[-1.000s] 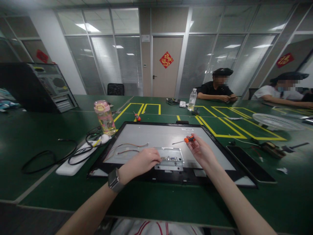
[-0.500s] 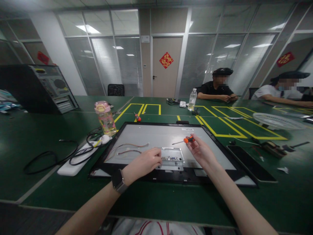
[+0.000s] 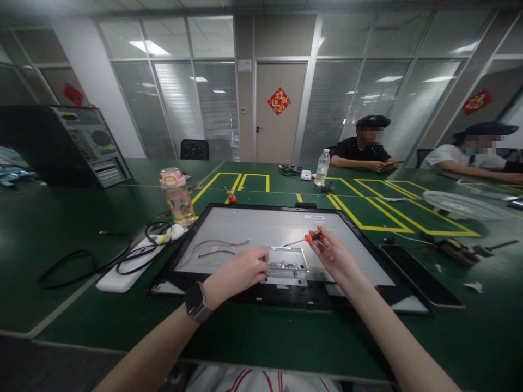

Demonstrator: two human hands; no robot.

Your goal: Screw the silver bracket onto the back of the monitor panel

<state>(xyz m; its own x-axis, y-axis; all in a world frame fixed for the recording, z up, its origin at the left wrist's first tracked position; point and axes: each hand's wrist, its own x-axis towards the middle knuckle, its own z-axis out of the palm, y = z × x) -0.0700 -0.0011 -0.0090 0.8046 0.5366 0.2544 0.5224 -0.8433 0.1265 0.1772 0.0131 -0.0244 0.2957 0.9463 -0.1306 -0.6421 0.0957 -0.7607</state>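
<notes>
In front of me a flat display panel (image 3: 347, 231) with a black frame lies back side up. On its near part sits a silver metal bracket (image 3: 303, 276) holding a small board with connectors. My left hand (image 3: 247, 265) has its fingers curled at the bracket's left end; the fingertips are partly hidden. Held by its handle in my right hand (image 3: 337, 253) is an orange and black screwdriver (image 3: 312, 236). The shaft points left, its tip just above the bracket's far edge. Thin cables (image 3: 216, 243) lie on the panel at left.
A pink-lidded bottle (image 3: 180, 201) and a white power strip (image 3: 126, 269) with black cords stand left. Right are a black phone-like slab (image 3: 420, 275) and a tool (image 3: 455, 250). Another screwdriver (image 3: 231, 196) lies beyond the panel. A computer case (image 3: 61, 147) and two people are farther off.
The screwdriver in my right hand has moved slightly left and down, its tip closer to the bracket. My left hand stays at the bracket's left end.
</notes>
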